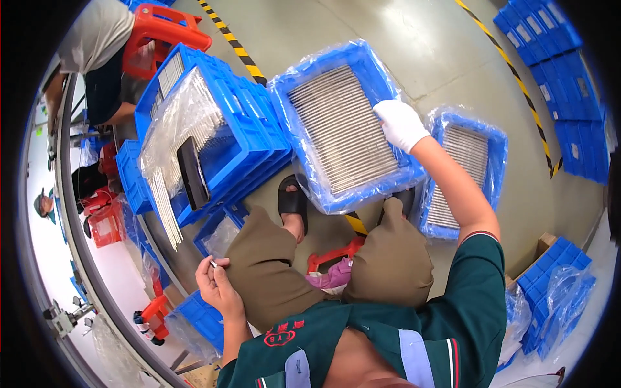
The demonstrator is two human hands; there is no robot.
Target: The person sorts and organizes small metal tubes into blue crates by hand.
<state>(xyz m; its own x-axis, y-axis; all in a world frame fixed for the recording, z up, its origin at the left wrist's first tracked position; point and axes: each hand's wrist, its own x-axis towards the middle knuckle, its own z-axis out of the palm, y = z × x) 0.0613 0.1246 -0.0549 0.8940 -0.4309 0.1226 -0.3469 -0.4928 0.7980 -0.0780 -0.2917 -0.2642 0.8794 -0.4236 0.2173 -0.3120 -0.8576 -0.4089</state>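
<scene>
White-gloved right hand [402, 125] is by the right ends of slim silvery rods [341, 132] lying crosswise in a film-lined blue plastic crate [370, 72], nearer them than bare left hand [220, 290], which pinches a small pale piece [214, 264]; whether the right grasps anything, I can't tell.

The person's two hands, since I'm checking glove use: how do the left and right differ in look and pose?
The left hand is bare; the right hand wears a white glove. The left hand, beside the left leg, pinches a small light piece; the right hand reaches over the blue bin of metal rods ahead, its grip unclear. Both forearms are bare.
</scene>
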